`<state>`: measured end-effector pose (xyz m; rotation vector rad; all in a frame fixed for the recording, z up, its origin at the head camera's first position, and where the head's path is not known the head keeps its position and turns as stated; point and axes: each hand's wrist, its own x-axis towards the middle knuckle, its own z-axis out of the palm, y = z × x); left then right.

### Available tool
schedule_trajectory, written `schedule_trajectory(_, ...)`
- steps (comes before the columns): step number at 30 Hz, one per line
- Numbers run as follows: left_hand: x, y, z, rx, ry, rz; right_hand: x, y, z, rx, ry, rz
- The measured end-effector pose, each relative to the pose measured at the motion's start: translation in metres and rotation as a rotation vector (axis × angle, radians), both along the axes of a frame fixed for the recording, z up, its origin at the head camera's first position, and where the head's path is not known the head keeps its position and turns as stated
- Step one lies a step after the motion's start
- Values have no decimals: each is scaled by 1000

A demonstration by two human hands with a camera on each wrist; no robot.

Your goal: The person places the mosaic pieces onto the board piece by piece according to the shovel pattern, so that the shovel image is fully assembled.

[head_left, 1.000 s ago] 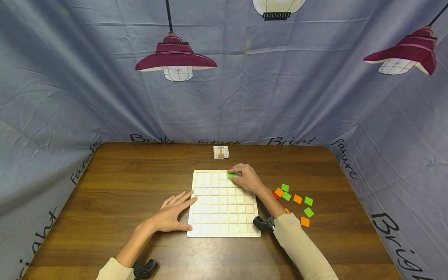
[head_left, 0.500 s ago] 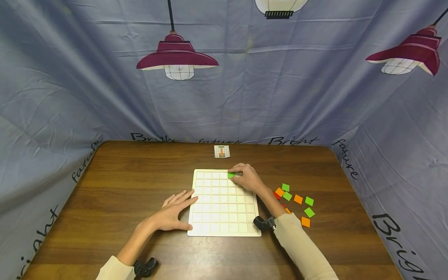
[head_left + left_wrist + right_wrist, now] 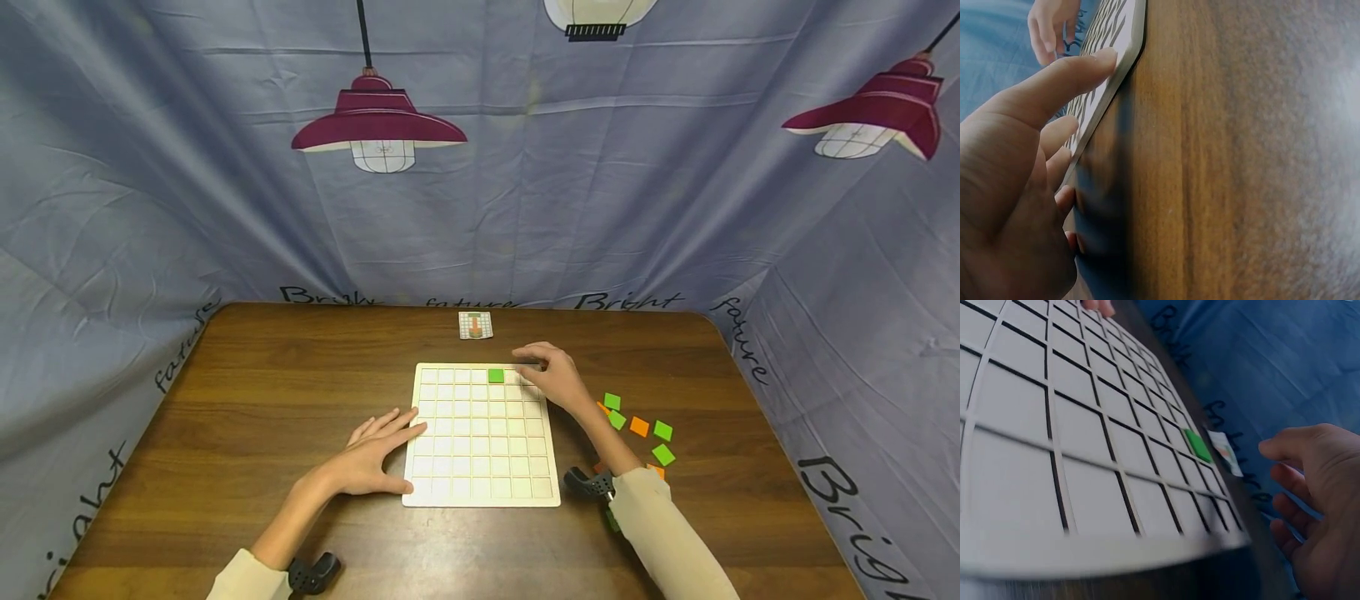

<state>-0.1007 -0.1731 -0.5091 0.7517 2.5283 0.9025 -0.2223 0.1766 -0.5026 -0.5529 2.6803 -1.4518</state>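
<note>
A pale grid board (image 3: 480, 492) lies on the wooden table, its squares divided by raised lines. One green square tile (image 3: 496, 376) sits in a cell of the far row, also seen as a green tile (image 3: 1197, 445) in the right wrist view. My left hand (image 3: 375, 457) rests along the board's left edge, fingers spread; in the left wrist view the thumb (image 3: 1094, 69) lies on the rim. Above the board's far right corner is my right hand (image 3: 555, 379), with nothing between its loosely bent fingers and thumb.
Loose green tiles (image 3: 663, 431) and orange tiles (image 3: 639, 427) lie scattered right of the board, some partly hidden by the right forearm. A small card with a printed grid picture (image 3: 476, 325) lies beyond the board. Printed curtains (image 3: 480, 208) enclose the table's back and sides.
My right hand has let go of the green tile and moved to the right, leaving the tile in the far row. The left hand has stayed at the board's edge.
</note>
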Motion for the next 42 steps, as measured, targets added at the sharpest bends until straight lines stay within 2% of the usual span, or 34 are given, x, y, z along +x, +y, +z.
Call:
schedule_trajectory(8, 0, -1, 0, 1, 5, -5, 15, 50, 4, 34, 16, -65)
schedule_trajectory(15, 0, -1, 0, 5, 9, -5, 28, 100, -3, 162, 8, -149)
schedule_trajectory(22, 0, 0, 1, 3, 6, -10, 40, 136, -11, 235, -33, -179)
schedule_trajectory(27, 0, 0, 1, 7, 0, -9, 43, 147, -15, 252, -34, -189)
schedule_trajectory(35, 0, 0, 1, 10, 1, -7, 45, 147, -21, 258, -44, -192)
schedule_trajectory(42, 0, 0, 1, 10, 5, -5, 46, 147, -20, 258, -30, -190)
